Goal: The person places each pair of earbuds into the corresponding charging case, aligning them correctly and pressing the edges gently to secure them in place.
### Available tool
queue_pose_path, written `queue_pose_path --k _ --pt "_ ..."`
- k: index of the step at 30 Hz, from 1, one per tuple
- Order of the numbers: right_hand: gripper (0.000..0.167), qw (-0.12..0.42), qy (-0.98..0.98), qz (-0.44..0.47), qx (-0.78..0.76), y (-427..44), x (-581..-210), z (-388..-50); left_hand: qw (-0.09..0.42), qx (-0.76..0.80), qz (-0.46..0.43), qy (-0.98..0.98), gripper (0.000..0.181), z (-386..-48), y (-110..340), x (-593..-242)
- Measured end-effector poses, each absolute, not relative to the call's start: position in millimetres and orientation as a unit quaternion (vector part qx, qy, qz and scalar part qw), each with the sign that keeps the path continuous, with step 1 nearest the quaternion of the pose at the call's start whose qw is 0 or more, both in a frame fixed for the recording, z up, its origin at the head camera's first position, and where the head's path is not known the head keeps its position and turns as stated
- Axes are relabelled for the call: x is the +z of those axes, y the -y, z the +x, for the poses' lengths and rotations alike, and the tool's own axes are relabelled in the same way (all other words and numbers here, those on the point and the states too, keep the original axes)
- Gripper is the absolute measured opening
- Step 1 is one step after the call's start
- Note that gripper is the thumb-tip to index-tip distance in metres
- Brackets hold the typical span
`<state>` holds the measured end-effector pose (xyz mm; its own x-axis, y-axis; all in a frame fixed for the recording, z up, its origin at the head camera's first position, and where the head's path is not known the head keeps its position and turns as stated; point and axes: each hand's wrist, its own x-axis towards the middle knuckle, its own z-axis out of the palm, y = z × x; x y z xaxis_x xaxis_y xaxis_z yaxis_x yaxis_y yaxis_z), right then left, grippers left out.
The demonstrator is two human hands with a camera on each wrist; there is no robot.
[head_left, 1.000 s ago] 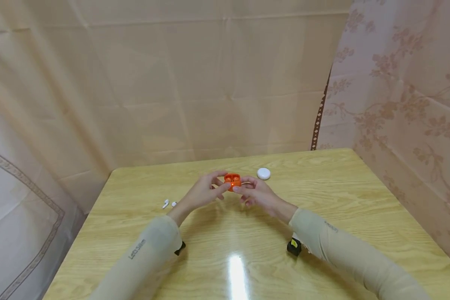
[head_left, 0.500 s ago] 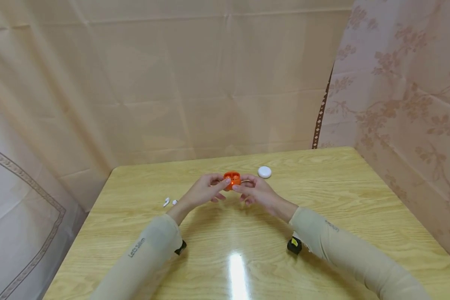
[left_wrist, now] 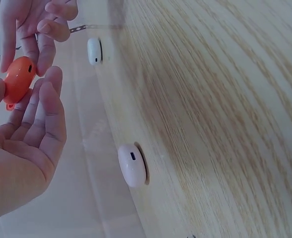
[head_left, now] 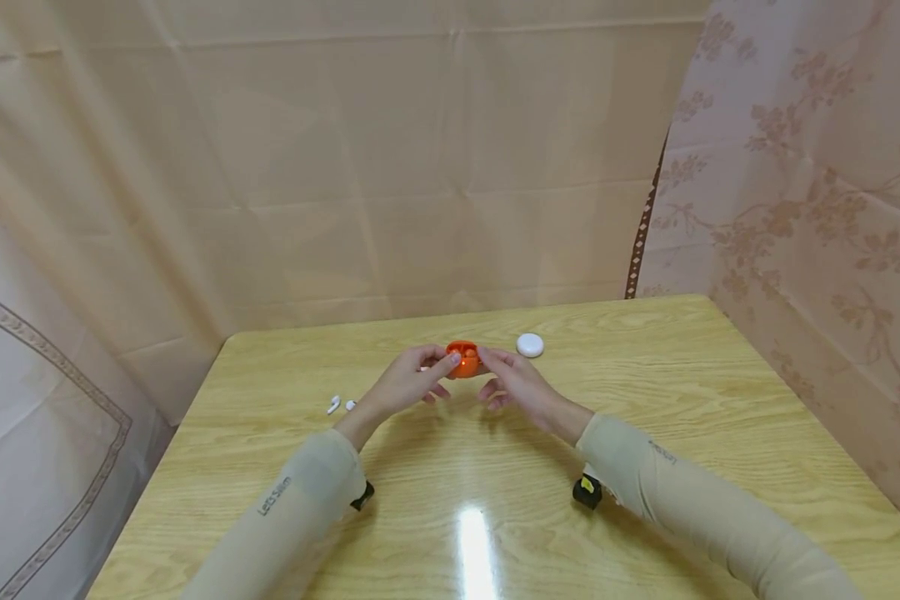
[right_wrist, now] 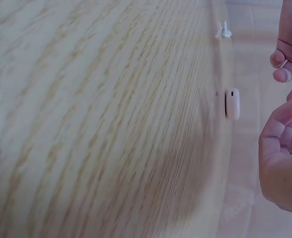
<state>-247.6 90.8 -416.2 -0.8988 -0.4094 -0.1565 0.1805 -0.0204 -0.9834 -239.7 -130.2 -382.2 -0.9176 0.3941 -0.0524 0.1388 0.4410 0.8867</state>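
Over the table's far middle, both hands hold up an orange earbud case (head_left: 465, 365) with its lid raised. What sits inside is too small to tell. My left hand (head_left: 408, 383) grips the case's left side, its thumb across the front. The right hand (head_left: 521, 385) pinches the right edge, thumb near the lid hinge, with its lower fingers loosely bent beneath. In the left wrist view, the orange case's rounded underside (left_wrist: 19, 79) shows a dark port, between the left hand (left_wrist: 32, 134) and the right hand's fingertips. The right wrist view catches only an orange sliver.
A round white case (head_left: 529, 345) lies on the table beyond the right hand. A pinkish case (left_wrist: 132, 165) stands behind the left hand, mostly hidden from the head view. White earbuds (head_left: 333, 405) lie left of the left wrist. Curtains (head_left: 450, 167) border the wooden table (head_left: 645, 375).
The left index finger has come down off the lid to the case's side. The right thumb has slid from the case's front up to its right edge. The case has tilted slightly.
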Motion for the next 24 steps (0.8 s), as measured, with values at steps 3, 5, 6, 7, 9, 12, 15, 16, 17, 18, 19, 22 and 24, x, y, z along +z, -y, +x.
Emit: queue_pose_path --k 3,5,6,7,9,12,15,16,17,18,19,22,24 --pt "0.061 0.210 -0.662 -0.083 -0.714 -90.2 -416.8 -249.0 0.126 0.506 0.159 -0.838 0.045 -239.6 130.8 -382.2" --pt "0.061 0.211 -0.659 -0.081 -0.717 -89.8 -417.2 -249.8 0.124 0.507 0.160 -0.838 0.045 -239.9 130.8 -382.8" --pt "0.061 0.211 -0.658 -0.081 -0.718 -89.7 -417.4 -250.0 0.124 0.508 0.160 -0.837 0.045 -240.1 130.9 -383.1" --pt "0.061 0.212 -0.658 -0.081 -0.718 -89.6 -417.5 -250.2 0.123 0.509 0.160 -0.837 0.045 -240.3 130.9 -383.4" --pt "0.061 0.213 -0.657 -0.079 -0.719 -88.9 -417.1 -250.0 0.123 0.511 0.163 -0.835 0.044 -240.4 130.9 -384.2" --pt "0.061 0.220 -0.652 -0.076 -0.722 -88.6 -417.0 -249.5 0.122 0.512 0.168 -0.834 0.043 -239.7 130.3 -384.9" --pt "0.062 0.228 -0.645 -0.074 -0.725 -88.3 -417.1 -249.3 0.123 0.510 0.174 -0.833 0.042 -238.9 129.7 -385.7" --pt "0.062 0.230 -0.643 -0.073 -0.727 -88.4 -417.2 -249.4 0.123 0.509 0.175 -0.834 0.042 -238.7 129.7 -385.8" --pt "0.061 0.231 -0.641 -0.073 -0.728 -88.5 -417.3 -249.5 0.123 0.508 0.176 -0.834 0.042 -238.6 129.5 -386.0" --pt "0.061 0.231 -0.641 -0.073 -0.729 -88.8 -417.5 -249.6 0.122 0.508 0.176 -0.834 0.042 -238.7 129.4 -386.1" --pt "0.060 0.231 -0.638 -0.073 -0.731 -89.1 -417.6 -249.7 0.121 0.507 0.176 -0.835 0.042 -238.7 129.1 -385.9" --pt "0.057 0.231 -0.632 -0.069 -0.737 -89.9 -417.1 -250.0 0.121 0.508 0.176 -0.835 0.043 -239.2 128.3 -385.4" --pt "0.055 0.232 -0.625 -0.067 -0.742 -90.5 -416.4 -250.2 0.122 0.509 0.173 -0.834 0.043 -239.3 127.9 -384.7"
